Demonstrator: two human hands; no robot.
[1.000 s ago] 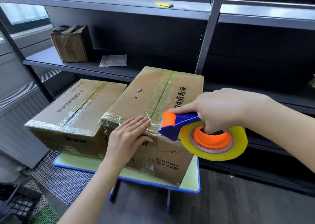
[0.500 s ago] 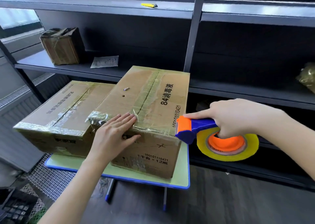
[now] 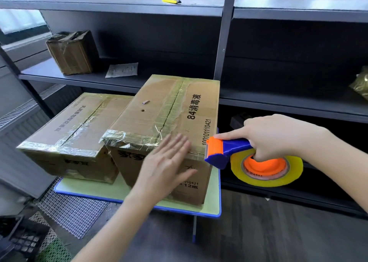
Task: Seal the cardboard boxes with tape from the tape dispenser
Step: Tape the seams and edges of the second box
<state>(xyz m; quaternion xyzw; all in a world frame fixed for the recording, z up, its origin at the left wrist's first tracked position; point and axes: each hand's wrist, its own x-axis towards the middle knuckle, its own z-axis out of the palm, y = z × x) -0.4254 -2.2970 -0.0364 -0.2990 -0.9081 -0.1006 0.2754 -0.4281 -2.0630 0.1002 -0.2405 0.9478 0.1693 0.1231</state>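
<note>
Tape (image 3: 129,141) lines the seams of lower box (image 3: 79,122) and taller box (image 3: 159,110) on the worktop (image 3: 216,208); left hand (image 3: 167,162), fingers (image 3: 176,142) released, lies flat on the taller box's front edge, right hand (image 3: 278,138) grasps the tape dispenser (image 3: 225,152) at its corner, so sealing looks nearly done.

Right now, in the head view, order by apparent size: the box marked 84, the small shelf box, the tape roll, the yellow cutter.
1. box marked 84
2. small shelf box and tape roll: they look alike and the roll is nearer, so unranked
3. yellow cutter
</note>
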